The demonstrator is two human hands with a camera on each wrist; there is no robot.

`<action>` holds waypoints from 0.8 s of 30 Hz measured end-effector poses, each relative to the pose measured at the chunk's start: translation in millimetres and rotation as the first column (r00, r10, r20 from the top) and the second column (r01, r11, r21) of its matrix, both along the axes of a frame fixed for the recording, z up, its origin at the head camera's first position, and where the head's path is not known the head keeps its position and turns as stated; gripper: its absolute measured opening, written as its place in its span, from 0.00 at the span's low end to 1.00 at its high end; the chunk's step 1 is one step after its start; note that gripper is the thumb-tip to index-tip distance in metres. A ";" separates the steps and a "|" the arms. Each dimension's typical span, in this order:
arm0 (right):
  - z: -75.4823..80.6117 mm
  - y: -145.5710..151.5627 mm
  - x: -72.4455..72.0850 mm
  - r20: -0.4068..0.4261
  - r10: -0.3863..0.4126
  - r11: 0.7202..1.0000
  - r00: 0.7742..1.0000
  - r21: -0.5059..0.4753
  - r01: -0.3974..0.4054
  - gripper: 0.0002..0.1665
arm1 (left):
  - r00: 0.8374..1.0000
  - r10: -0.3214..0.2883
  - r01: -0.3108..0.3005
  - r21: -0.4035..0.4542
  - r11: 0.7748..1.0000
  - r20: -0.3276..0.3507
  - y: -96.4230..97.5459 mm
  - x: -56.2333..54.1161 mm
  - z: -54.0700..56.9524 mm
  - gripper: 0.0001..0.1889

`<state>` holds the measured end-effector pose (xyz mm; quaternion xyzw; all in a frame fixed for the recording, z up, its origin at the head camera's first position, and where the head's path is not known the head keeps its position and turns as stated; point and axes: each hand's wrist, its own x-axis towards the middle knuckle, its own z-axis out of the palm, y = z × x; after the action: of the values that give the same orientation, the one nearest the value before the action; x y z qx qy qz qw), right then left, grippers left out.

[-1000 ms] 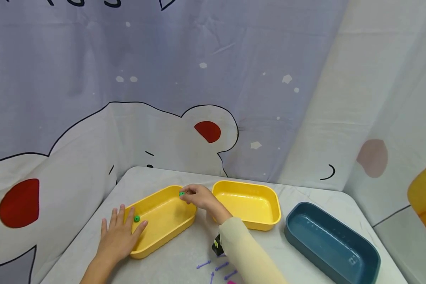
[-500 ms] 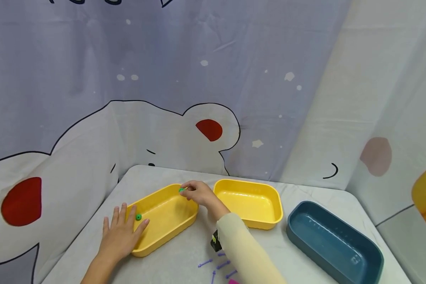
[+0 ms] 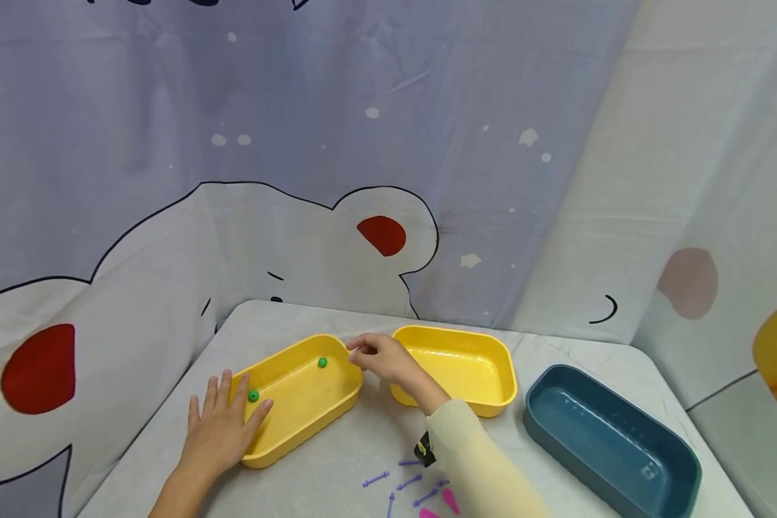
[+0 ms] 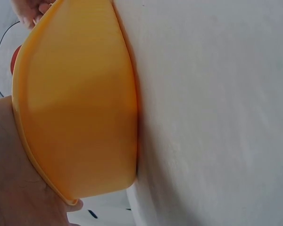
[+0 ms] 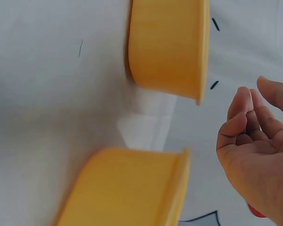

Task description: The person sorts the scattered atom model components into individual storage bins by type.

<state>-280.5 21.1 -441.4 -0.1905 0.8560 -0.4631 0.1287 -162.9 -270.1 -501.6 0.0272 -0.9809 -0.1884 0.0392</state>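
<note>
My left hand [image 3: 216, 432] rests on the near-left end of the left yellow tray [image 3: 301, 446], its fingers straight and spread over the rim. Beside its fingertips lies one green bead [image 3: 253, 396] inside the tray. A second green bead [image 3: 322, 362] sits near the tray's far end. Just past that end, to the right, hovers my right hand [image 3: 388, 360]. In the right wrist view its fingers [image 5: 243, 101] are loosely bent, the thumb stands apart, and nothing is between them. The left wrist view shows the tray's outer wall [image 4: 80, 108] against the hand.
A second yellow tray [image 3: 456, 414] stands behind the right forearm, partly covered by the hand. Farther right is a dark blue tray [image 3: 596, 460]. Several small purple rods [image 3: 409, 482] and pink pieces [image 3: 450, 501] lie at the front, near the right sleeve [image 3: 479, 460].
The right hand has let go of the green bead it pinched, which now lies in the left yellow tray. That hand has moved right, beyond the rim. The left hand stays put.
</note>
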 end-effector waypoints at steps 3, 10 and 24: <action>4.1 13.8 6.3 -0.031 0.030 0.999 0.999 0.019 -0.029 0.16 | 1.000 0.000 0.000 -0.002 1.000 -0.010 -0.1 -0.5 0.1 0.47; 8.0 53.2 26.6 -0.133 0.139 0.987 0.981 0.094 -0.127 0.11 | 1.000 0.003 -0.003 0.011 1.000 -0.007 -0.1 -0.3 1.4 0.47; -5.1 116.7 61.1 -0.105 0.171 0.985 0.980 0.052 -0.166 0.13 | 0.998 -0.004 0.001 0.040 0.999 0.059 -0.3 -1.3 8.2 0.49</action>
<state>-219.4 137.8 -446.5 -0.2847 0.8522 -0.4210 0.1246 -164.2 -270.4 -493.4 0.0324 -0.9777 -0.2072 0.0093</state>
